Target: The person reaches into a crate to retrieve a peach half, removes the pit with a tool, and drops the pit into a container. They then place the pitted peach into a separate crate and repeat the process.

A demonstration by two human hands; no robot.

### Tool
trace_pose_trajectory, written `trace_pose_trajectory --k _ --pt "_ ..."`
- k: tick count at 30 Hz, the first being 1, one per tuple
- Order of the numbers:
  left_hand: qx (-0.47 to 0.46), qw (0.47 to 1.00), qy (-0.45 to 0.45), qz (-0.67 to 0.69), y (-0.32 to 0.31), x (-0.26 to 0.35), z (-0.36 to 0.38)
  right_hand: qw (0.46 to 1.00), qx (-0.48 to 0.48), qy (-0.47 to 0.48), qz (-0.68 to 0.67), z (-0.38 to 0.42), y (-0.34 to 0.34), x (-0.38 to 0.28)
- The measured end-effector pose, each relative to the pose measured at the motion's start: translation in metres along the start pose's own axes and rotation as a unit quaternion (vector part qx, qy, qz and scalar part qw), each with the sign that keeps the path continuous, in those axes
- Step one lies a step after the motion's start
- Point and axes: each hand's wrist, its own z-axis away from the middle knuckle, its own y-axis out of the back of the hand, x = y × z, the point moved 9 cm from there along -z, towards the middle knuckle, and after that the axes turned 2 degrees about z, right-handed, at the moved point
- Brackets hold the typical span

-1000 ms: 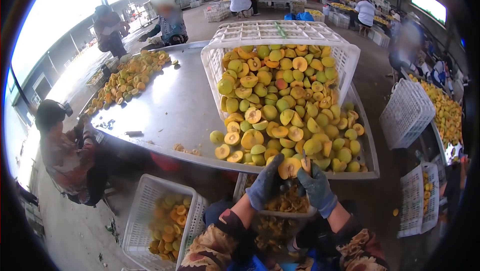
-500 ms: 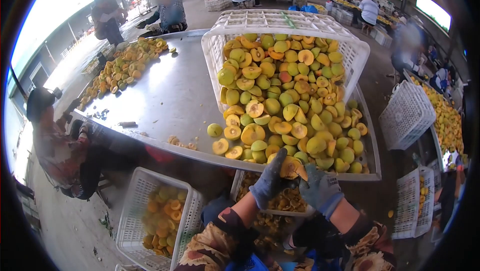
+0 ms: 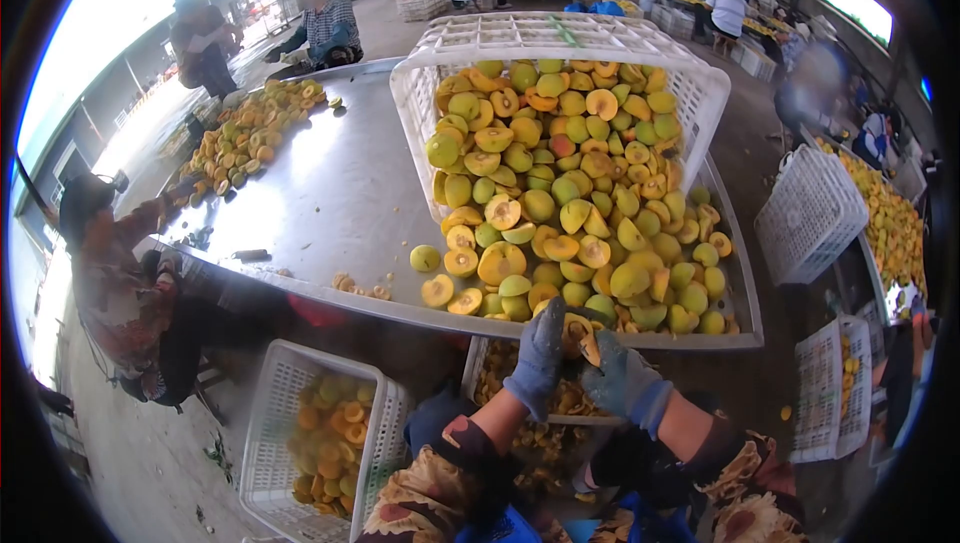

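Both my hands wear grey-blue gloves and meet at the near edge of the metal table (image 3: pixel 340 158). My left hand (image 3: pixel 538 358) is closed on a piece of orange-yellow fruit (image 3: pixel 572 335), its fingertips upright. Against the fruit's other side, my right hand (image 3: pixel 620 378) grips a torn or cut part of it. Beyond them, a tipped white crate (image 3: pixel 715 108) spills halved yellow-green fruit (image 3: pixel 545 208) onto the table. Under my hands is a crate of fruit scraps (image 3: pixel 500 368), partly hidden by my gloves.
At lower left stands a white crate (image 3: pixel 262 433) of fruit pieces. A person (image 3: pixel 115 283) sits at the table's left, near another fruit pile (image 3: pixel 250 133). Two more people are at the far left. Crates (image 3: pixel 810 213) and a fruit-covered table (image 3: pixel 890 223) are on the right.
My hands have drawn slightly closer around the fruit, and my right hand has turned. The seated person on the left has stretched an arm to the fruit pile. The view has shifted slightly.
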Motion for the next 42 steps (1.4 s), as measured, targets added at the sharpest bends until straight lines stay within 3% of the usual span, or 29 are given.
trace_pose_trajectory --k 4,6,8,10,13,14,17,19,21,23,25,28,29,31,32,35,37,38,41,42 --pt "-0.015 1.0 -0.002 -0.008 -0.007 0.009 0.003 0.995 -0.051 -0.011 -0.08 -0.001 -0.019 0.013" --pt "-0.006 0.991 -0.074 -0.112 0.009 -0.003 -0.004 0.975 -0.113 -0.069 -0.178 0.002 -0.024 0.012" --pt "-0.005 0.997 -0.042 -0.065 0.005 0.002 -0.003 0.914 -0.2 -0.149 -0.319 0.012 -0.018 -0.009" --pt "-0.015 0.987 0.094 0.132 -0.011 0.005 0.003 0.866 -0.246 -0.146 -0.41 0.02 -0.024 -0.014" --pt "-0.022 0.983 0.087 0.162 -0.018 0.015 0.007 0.837 -0.287 -0.125 -0.449 0.026 -0.033 -0.007" --pt "-0.006 0.994 0.046 0.101 -0.008 0.01 0.003 0.832 -0.299 -0.123 -0.45 0.027 -0.034 -0.007" --pt "0.019 0.999 -0.028 -0.009 0.002 0.012 -0.002 0.722 -0.318 -0.204 -0.579 0.03 -0.039 -0.009" --pt "0.007 1.0 -0.005 0.024 -0.007 0.025 0.006 0.768 -0.329 -0.164 -0.524 0.028 -0.035 -0.015" --pt "0.021 0.993 -0.08 -0.087 -0.005 0.036 0.009 0.805 -0.316 -0.168 -0.474 0.027 -0.033 -0.019" --pt "0.018 0.995 -0.055 -0.085 -0.004 0.033 0.008 0.831 -0.28 -0.214 -0.43 0.026 -0.032 -0.017" --pt "-0.002 0.997 0.071 0.027 -0.005 0.016 0.003 0.849 -0.29 -0.158 -0.412 0.026 -0.035 -0.015" --pt "0.002 0.998 0.059 -0.026 0.005 0.007 -0.001 0.846 -0.303 -0.115 -0.423 0.024 -0.042 -0.01" --pt "0.017 0.989 -0.047 -0.141 0.01 0.018 -0.001 0.84 -0.306 -0.109 -0.434 0.024 -0.044 -0.01" --pt "0.044 0.897 -0.256 -0.358 -0.002 0.045 0.013 0.764 -0.299 -0.201 -0.534 0.03 -0.048 -0.009" --pt "0.055 0.914 -0.232 -0.327 0.0 0.044 0.013 0.719 -0.294 -0.246 -0.58 0.033 -0.049 -0.014" --pt "0.05 0.979 -0.087 -0.179 -0.003 0.036 0.01 0.861 -0.287 -0.206 -0.366 0.027 -0.026 -0.034" --pt "-0.01 0.994 0.11 -0.005 -0.011 0.015 0.008 0.829 -0.296 -0.179 -0.44 0.028 -0.047 -0.015" --pt "-0.018 0.991 0.129 0.014 -0.013 0.014 0.007 0.811 -0.299 -0.165 -0.475 0.028 -0.051 -0.01" --pt "-0.05 0.985 0.162 0.025 -0.017 0.012 0.008 0.669 -0.411 -0.267 -0.559 0.043 -0.06 -0.007" --pt "-0.067 0.985 0.157 -0.002 -0.017 0.013 0.007 0.678 -0.399 -0.278 -0.551 0.043 -0.061 -0.004"
